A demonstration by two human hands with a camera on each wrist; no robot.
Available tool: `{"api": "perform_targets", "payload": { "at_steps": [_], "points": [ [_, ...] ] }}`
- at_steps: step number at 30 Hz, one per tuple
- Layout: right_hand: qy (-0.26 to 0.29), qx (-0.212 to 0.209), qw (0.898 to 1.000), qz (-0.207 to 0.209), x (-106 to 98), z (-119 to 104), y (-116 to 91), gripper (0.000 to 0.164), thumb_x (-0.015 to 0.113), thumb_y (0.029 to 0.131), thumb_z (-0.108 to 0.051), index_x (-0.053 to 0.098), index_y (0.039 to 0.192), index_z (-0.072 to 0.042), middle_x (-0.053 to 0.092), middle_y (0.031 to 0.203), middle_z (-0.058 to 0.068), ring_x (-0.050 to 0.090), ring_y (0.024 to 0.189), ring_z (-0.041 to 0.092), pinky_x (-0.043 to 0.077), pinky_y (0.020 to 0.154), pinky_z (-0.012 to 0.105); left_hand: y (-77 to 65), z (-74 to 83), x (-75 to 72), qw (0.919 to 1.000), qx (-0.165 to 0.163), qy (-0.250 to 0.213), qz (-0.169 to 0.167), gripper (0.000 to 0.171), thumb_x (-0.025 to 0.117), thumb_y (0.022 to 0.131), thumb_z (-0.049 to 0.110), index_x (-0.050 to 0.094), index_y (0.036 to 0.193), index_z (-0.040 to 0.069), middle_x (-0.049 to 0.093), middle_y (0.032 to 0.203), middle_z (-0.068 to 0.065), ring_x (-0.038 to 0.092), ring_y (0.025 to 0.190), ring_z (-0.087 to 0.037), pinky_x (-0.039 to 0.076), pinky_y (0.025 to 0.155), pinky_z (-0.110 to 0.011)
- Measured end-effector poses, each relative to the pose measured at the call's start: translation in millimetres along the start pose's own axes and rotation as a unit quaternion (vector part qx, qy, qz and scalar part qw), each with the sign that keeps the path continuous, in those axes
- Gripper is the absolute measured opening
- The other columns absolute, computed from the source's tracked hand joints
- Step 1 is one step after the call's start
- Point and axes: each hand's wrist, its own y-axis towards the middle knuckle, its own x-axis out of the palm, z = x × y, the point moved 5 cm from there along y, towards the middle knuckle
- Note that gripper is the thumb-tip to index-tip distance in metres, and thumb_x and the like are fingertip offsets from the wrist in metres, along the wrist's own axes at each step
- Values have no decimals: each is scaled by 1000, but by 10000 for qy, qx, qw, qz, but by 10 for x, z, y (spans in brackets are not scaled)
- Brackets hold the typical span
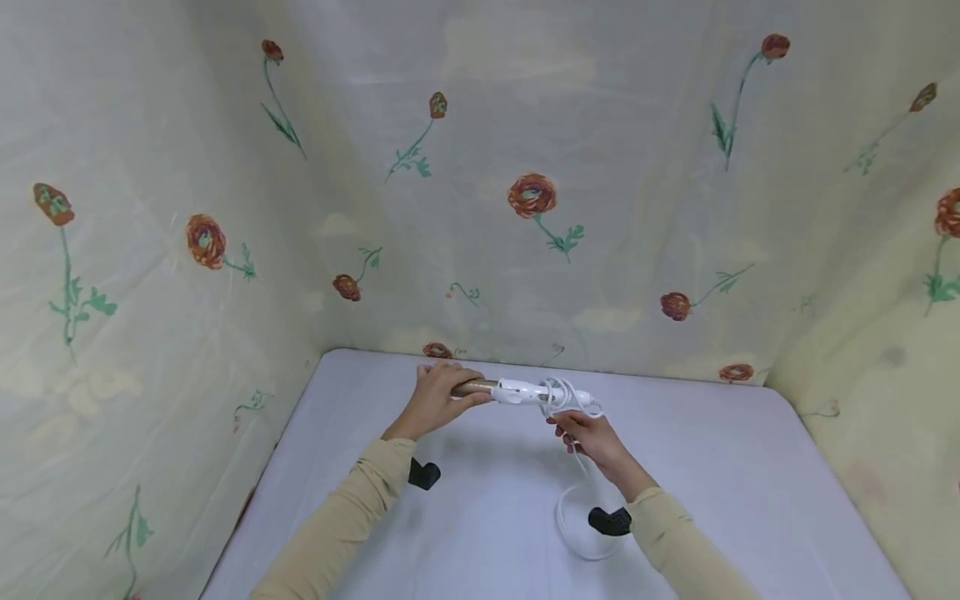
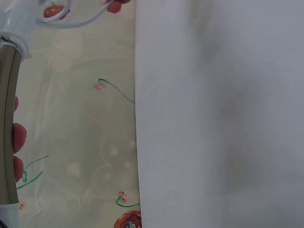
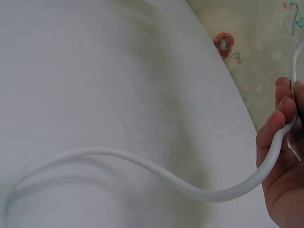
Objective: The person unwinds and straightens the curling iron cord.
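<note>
The hair styling iron (image 1: pixel 522 392) is held aloft at lower centre of the frame, over the white table (image 1: pixel 480 533), its cord end toward the right. The left hand (image 1: pixel 438 400) clasps the brownish barrel (image 2: pixel 7 118); the right hand (image 1: pixel 588 435) pinches the white cord (image 3: pixel 218 195) between thumb and fingertips, just below the handle. The body looks stiff and fairly light, the barrel probably smooth (a loose clasp might slip); the cord seems soft and springy, its wraps liable to loosen. The handle's bare part looks the surest hold
</note>
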Motion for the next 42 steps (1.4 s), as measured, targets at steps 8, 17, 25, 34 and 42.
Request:
{"api": "perform_targets", "payload": {
  "at_steps": [8, 17, 25, 34, 42],
  "points": [
    [-194, -361, 9990, -195, -227, -300, 29, 20, 55, 93, -4, 61, 104, 11, 61, 71, -6, 54, 63, 9, 47, 60, 25, -25, -21, 16, 9995, -124, -243, -166, 43, 69, 81, 47, 67, 116, 22, 69, 107, 3, 54, 100, -18, 22, 82, -40],
    [-1071, -680, 9919, 71, -452, -479, 240, 42, 55, 96, -30, 61, 117, 7, 62, 80, -8, 52, 68, 3, 45, 61, 21, -31, -25, 61, 9991, 239, -110, -339, 39, 66, 82, 51, 68, 113, 26, 68, 101, 8, 51, 90, -12, 20, 78, -36],
    [-1030, -661, 9917, 393, -463, -675, 237, 42, 55, 96, -35, 62, 116, 1, 57, 79, -6, 49, 67, 8, 43, 62, 24, -83, -62, 100, 9989, 140, -12, -452, 40, 64, 83, 51, 67, 114, 27, 69, 100, 8, 49, 86, -12, 20, 76, -35],
    [-963, -701, 9912, 573, -495, -836, 87, 42, 54, 95, -37, 61, 119, -3, 55, 77, -8, 47, 68, 11, 42, 64, 26, -64, -88, 170, 9989, -203, 117, -414, 46, 62, 82, 56, 66, 116, 26, 69, 103, 8, 50, 89, -12, 22, 79, -36],
    [-841, -898, 9907, 589, -460, -972, -76, 45, 56, 94, -40, 61, 121, -5, 56, 79, -7, 40, 60, 9, 37, 56, 25, -100, -143, 181, 9990, -425, 5, -150, 45, 63, 81, 55, 67, 114, 25, 67, 93, 9, 48, 84, -11, 21, 77, -36]
  ]
}}
